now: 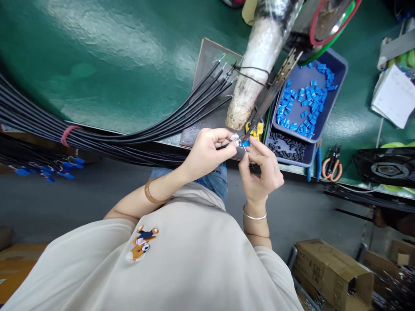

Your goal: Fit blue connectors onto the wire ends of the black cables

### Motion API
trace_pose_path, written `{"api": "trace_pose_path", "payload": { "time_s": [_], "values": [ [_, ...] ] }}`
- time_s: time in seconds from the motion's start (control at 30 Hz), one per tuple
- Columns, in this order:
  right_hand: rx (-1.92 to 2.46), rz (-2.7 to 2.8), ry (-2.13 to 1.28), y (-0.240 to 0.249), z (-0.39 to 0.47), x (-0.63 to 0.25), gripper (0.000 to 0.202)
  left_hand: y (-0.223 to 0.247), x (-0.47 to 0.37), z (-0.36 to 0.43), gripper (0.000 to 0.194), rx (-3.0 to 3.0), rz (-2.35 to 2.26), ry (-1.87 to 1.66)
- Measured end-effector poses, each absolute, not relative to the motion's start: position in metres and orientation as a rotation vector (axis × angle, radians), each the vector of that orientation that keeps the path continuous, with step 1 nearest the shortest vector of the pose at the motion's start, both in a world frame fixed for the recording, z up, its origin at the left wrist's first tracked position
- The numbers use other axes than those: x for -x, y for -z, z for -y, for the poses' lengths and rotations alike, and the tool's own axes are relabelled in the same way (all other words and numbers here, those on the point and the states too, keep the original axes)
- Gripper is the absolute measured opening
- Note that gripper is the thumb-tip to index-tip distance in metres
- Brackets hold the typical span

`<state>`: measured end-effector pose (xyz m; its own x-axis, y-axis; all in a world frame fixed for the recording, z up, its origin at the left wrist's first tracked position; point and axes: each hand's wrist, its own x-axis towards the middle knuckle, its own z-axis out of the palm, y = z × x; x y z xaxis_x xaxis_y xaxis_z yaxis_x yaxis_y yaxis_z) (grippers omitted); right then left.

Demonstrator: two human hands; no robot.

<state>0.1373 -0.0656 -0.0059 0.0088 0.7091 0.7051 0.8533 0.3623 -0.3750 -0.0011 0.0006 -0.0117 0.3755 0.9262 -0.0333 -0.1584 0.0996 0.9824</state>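
My left hand [212,151] pinches the end of a black cable [222,147], its stripped thin wires fanning out at the fingertips. Against these wires lies a small blue connector [245,143], gripped by the fingers of my right hand [263,169]. A thin pale strand [244,149] shows by the right fingertips; whether it is a wire or a tool I cannot tell. Just above both hands, a slim metal arm [275,84] slants down to a dark tip near the connector. Beside it is a yellow piece [257,129], partly covered by my right fingers.
A foil-wrapped duct [248,82] hangs over the mat [204,69]. Bundled black cables [129,137] run left. To the right stand a bin [340,69] of blue connectors, a bin [308,162] of small black parts, blue-handled pliers [318,162] and orange-handled cutters [331,166].
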Motion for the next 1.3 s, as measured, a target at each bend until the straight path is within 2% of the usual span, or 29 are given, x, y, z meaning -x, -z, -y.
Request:
{"api": "trace_pose_path", "payload": {
  "time_s": [0.2,0.37,0.77,1.13,1.3],
  "values": [
    [1.44,1.72,0.163,0.003,0.065,-0.136,0.016,0.009,-0.001,0.0,0.009,-1.216,-0.822,-0.984],
    [1.448,1.706,0.18,0.0,0.066,-0.134,0.02,0.004,0.0,0.001,0.008,-1.21,-0.82,-0.978],
    [1.493,1.728,0.216,-0.001,0.067,-0.135,0.017,0.007,0.003,-0.001,0.012,-1.313,-0.828,-0.914],
    [1.464,1.713,0.166,-0.005,0.067,-0.131,0.02,0.002,0.003,-0.002,0.007,-1.292,-0.813,-0.913],
    [1.462,1.718,0.173,-0.004,0.067,-0.133,0.018,0.002,0.003,-0.003,0.011,-1.229,-0.802,-0.864]
  ]
}}
